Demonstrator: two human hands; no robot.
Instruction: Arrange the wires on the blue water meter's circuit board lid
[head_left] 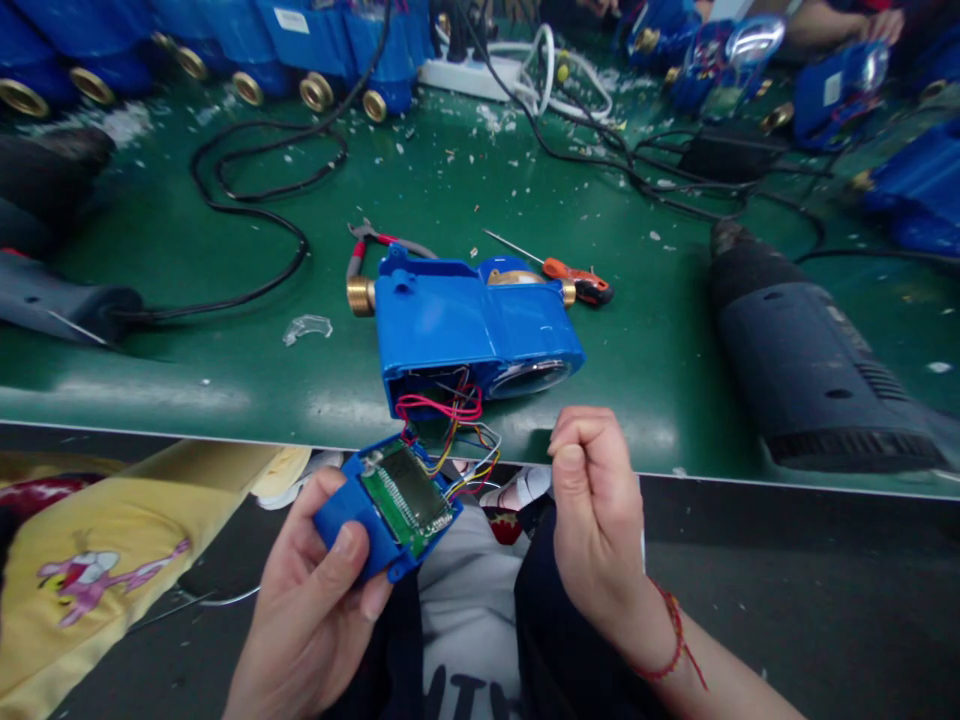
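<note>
My left hand point(322, 570) grips a blue plastic cover point(341, 515) carrying a green circuit board point(394, 500) with a dark display. Red, yellow and white wires point(476, 455) run from this board into the open end of a blue water meter point(457, 320). The meter lies on its side at the table's front edge, with brass threaded ends and a clear round window facing me. Beside the wires, my right hand point(596, 500) is closed, thumb pressed against curled fingers. What it holds, if anything, is hidden.
Behind the meter lie red-handled cutters point(360, 245) and an orange screwdriver point(574, 280). A clear plastic piece point(307, 328) rests to the left. Heat guns point(817, 350) flank both sides of the green table point(420, 180). Cables, a power strip point(472, 78) and more blue meters line the back.
</note>
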